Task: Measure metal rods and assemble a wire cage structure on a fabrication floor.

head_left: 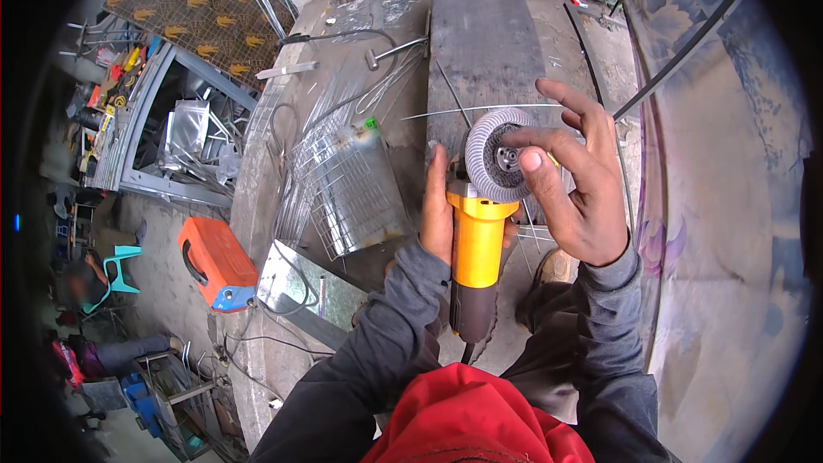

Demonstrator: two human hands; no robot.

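My left hand (437,221) is wrapped round a yellow and dark angle grinder (478,249) from below, thumb up along its left side and fingertips showing at the right. The grinder stands with its head away from me and its cord running down toward my body. On the head sits a round grey flap-type disc (482,133), its face turned up. Over the disc's right side is my right hand (591,197), fingers apart. Its index fingertip is at the metal centre nut (507,157); whether it touches cannot be told. The right hand holds nothing visible.
Beyond the grinder lies a long dark board (484,26) with thin rods across it. At left are wire mesh racks (351,189), a hammer (372,60), a metal sheet (309,287), cables and an orange machine (219,261). A patterned cloth (720,231) covers the right side.
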